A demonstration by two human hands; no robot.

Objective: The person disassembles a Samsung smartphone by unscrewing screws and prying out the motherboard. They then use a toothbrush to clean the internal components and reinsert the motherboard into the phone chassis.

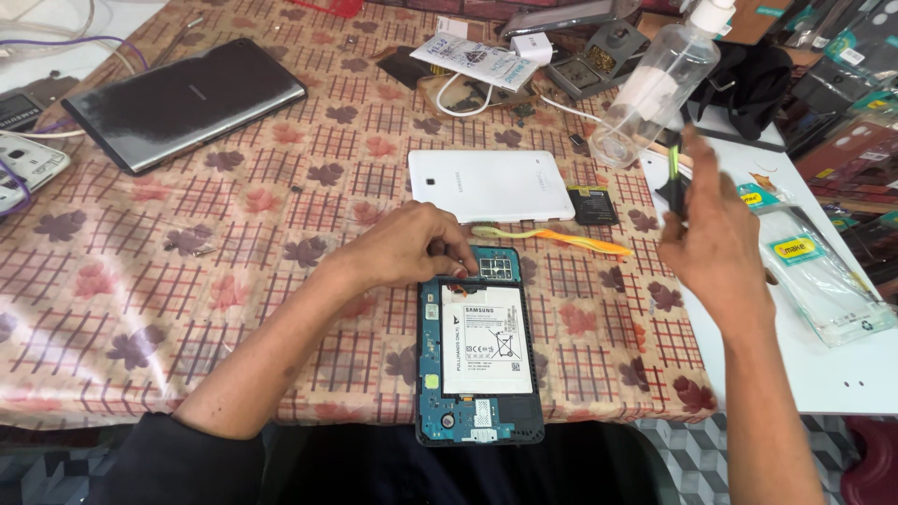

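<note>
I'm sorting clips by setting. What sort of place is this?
Likely a phone and tablet repair bench: an opened tablet with its battery exposed, a detached white back cover, and packaged phone cases at the side.

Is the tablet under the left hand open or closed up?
Open. The tablet lies with its battery and blue circuit board exposed, and a white back cover lies apart on the tablecloth behind it.

Checked floral tablecloth (140, 281) covers bench. Dark tablet (182, 103) lies face down at far left. White back cover (488, 184) lies mid-bench; small black chip package (593, 205) just beside its right edge. Yellow-orange toothbrush (552, 238) lies near cover's front edge. White phone (23, 168) at left edge. Clear packaged cases (818, 276) on white table (842, 374) at right.
</note>
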